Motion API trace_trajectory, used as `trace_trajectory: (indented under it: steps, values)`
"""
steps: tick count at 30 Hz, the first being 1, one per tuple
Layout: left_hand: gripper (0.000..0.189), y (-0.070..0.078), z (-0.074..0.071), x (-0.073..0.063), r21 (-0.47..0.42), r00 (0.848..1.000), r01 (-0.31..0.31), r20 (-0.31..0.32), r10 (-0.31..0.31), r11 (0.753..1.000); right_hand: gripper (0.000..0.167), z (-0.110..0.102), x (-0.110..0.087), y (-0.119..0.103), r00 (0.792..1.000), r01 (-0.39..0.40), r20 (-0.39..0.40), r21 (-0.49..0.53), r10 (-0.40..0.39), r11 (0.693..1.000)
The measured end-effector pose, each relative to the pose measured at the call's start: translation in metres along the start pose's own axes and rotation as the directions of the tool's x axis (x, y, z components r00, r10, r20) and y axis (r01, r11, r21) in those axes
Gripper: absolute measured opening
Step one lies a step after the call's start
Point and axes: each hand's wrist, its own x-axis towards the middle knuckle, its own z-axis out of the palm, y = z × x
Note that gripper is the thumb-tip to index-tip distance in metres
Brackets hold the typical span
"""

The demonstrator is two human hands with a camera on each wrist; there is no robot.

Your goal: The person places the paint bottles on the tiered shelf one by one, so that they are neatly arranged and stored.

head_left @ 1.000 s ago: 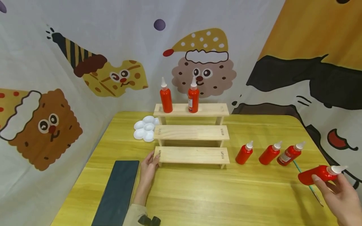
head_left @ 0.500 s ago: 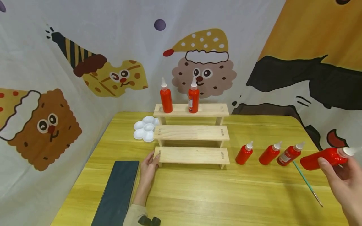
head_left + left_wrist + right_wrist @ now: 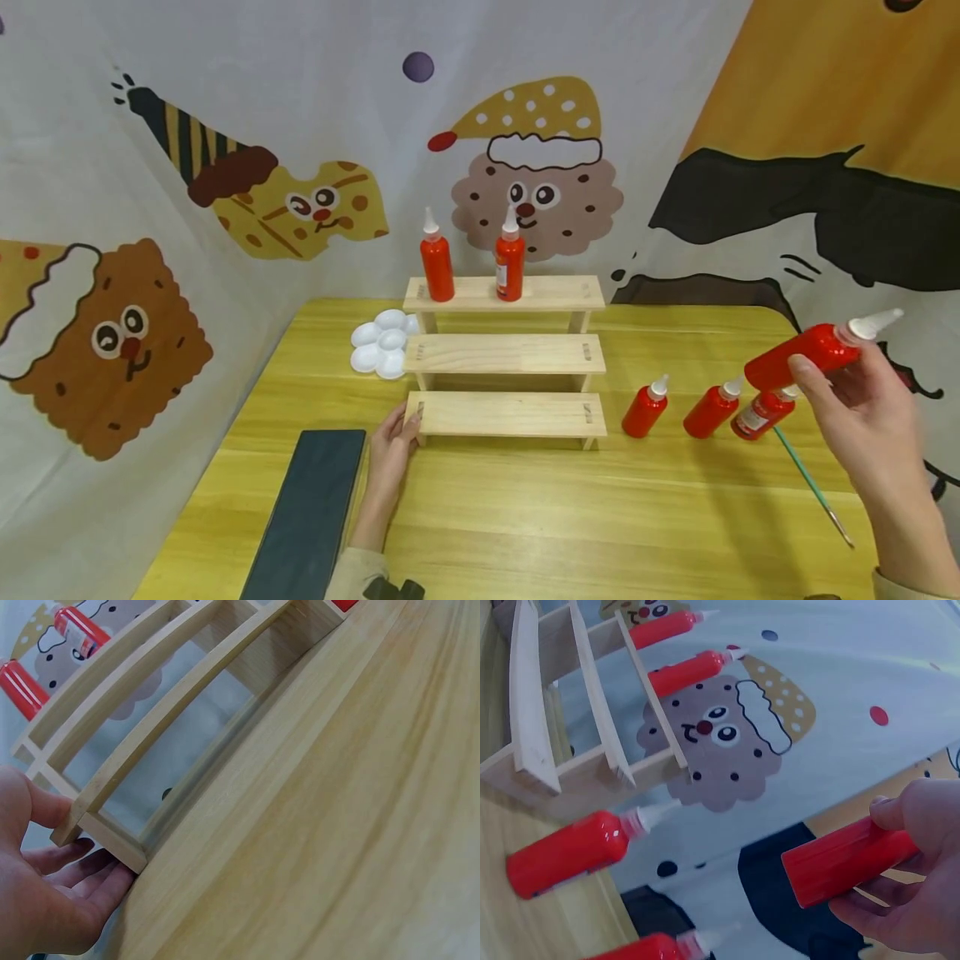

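A three-step wooden rack stands on the table, two red squeeze bottles upright on its top step. At the bottom step's left end, my left hand grips the wood; in the left wrist view the thumb lies over the board's end and the fingers go beneath. My right hand holds another red squeeze bottle in the air, tilted with its white nozzle to the right. Its base shows in the right wrist view. Below and left of it, three more red bottles stand on the table.
A white flower-shaped paint palette lies left of the rack, partly behind it. A dark flat board is at the left. A thin teal paintbrush lies at the right. A cartoon-printed cloth hangs behind the table.
My right hand has lifted the bottle and brought it leftward, over the standing bottles. My left hand stays at the rack's end. The head view has shifted slightly.
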Motion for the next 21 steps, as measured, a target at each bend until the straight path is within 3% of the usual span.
trace_trajectory:
  steps: [13,21]
  values:
    - [0.050,0.001,0.000,-0.003,0.008,1.000,-0.002,0.006,0.002,1.000,0.058,0.027,0.035,-0.045,0.982,0.099,0.153,0.089,-0.112,0.991]
    - [0.052,0.002,0.000,-0.003,0.018,1.000,0.005,-0.011,-0.005,1.000,0.061,0.056,0.055,-0.076,0.955,0.154,0.232,0.142,-0.185,0.978]
